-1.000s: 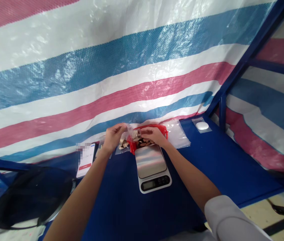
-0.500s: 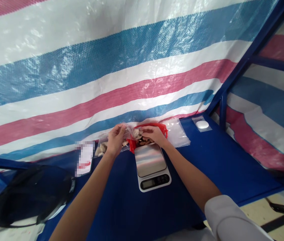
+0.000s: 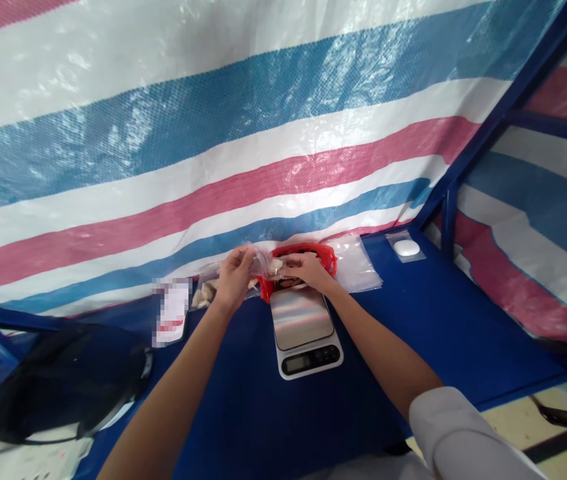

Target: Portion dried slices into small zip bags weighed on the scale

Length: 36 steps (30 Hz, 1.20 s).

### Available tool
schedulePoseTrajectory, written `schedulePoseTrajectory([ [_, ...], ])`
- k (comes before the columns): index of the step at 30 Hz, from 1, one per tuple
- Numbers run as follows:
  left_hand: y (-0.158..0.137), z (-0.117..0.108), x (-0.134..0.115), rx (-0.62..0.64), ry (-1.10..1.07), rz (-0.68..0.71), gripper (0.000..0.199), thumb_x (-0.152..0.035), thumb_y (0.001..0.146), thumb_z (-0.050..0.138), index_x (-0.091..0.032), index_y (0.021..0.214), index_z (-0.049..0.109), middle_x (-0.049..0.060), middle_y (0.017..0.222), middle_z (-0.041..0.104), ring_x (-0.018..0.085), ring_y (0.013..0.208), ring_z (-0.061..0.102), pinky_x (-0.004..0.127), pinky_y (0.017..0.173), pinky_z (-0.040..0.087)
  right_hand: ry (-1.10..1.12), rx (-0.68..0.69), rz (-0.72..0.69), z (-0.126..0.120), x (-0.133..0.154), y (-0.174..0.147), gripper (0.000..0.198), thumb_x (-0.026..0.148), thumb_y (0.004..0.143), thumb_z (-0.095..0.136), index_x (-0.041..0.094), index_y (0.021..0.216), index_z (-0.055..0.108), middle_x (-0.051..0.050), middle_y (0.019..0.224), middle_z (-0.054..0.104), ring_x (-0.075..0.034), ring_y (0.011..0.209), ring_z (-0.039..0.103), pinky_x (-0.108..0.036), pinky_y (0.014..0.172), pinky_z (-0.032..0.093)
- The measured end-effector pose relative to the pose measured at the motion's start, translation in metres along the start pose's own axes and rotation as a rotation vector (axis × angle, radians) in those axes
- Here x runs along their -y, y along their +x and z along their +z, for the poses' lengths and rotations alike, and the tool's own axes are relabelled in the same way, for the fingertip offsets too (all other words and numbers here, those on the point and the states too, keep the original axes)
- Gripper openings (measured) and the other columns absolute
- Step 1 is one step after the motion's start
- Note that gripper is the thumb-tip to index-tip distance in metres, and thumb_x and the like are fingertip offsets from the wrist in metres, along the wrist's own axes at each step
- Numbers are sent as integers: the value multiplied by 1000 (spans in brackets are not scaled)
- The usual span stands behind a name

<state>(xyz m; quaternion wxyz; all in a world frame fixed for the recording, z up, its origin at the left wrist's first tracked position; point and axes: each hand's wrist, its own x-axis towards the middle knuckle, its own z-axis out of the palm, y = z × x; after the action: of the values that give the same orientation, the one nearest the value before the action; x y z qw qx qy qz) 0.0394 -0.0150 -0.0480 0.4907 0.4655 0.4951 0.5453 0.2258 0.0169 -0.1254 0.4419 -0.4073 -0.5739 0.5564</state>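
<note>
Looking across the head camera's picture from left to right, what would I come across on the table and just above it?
Black item → phone → left hand → held clear bag → right hand → flat clear bags → white oval object.

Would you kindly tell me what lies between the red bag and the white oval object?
The head view shows translucent plastic bags beside the red bag, then blue tabletop before the white oval object.
</note>
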Motion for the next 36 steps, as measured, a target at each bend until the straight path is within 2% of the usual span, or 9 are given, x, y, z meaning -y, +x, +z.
schedulePoseTrajectory([
  [4,-1,-1,-2,0,-4,2,40,-54,77,78,-18,89,66,5,90,74,17,79,68,28,68,55,-12,17,-24,1,2,1,32,32,72,80,23,103,79,-5,101,79,-26,103,73,-38,91,59],
  [10,0,-2,-5,49,13,27,40,-54,79,77,-17,89,67,5,89,74,16,78,68,29,72,55,13,37,-19,0,6,2,31,34,74,79,20,102,79,-6,97,79,-26,97,73,-38,87,59],
  [14,4,-10,-4,34,74,36,45,-59,76,78,-17,90,67,6,89,74,19,81,70,33,77,57,-106,19,-73,-4,5,5,28,32,76,77,19,101,81,-6,97,79,-26,96,72,-36,86,58],
  [19,9,-24,-3,-41,211,92,49,-62,75,77,-16,92,70,6,92,75,21,85,72,37,86,58,-234,-6,-150,-10,3,8,28,38,83,72,19,101,81,-5,95,79,-24,93,71,-34,84,56],
  [27,9,-35,-10,-69,202,101,51,-64,75,76,-17,92,68,5,91,74,22,84,75,38,88,60,-438,-82,-175,-11,10,11,14,28,82,75,20,92,80,-4,90,79,-21,87,71,-31,85,53],
  [31,10,-36,-12,-72,214,98,50,-64,75,77,-17,92,68,5,91,75,22,84,76,38,87,60,-511,-72,-189,-9,18,9,9,26,84,74,21,88,79,-4,89,79,-20,84,72,-30,82,53],
  [34,9,-36,-12,-41,262,94,51,-65,74,76,-17,93,69,7,92,76,24,87,76,39,88,60,-486,-70,-168,-8,19,8,11,30,84,74,21,88,78,-4,90,79,-22,86,73,-32,82,55],
  [36,9,-36,-12,-27,315,98,52,-66,75,75,-17,94,70,8,92,76,25,90,75,40,88,59,-392,-68,-151,-9,18,8,15,30,82,76,21,94,78,-5,98,79,-23,92,74,-34,86,57],
])
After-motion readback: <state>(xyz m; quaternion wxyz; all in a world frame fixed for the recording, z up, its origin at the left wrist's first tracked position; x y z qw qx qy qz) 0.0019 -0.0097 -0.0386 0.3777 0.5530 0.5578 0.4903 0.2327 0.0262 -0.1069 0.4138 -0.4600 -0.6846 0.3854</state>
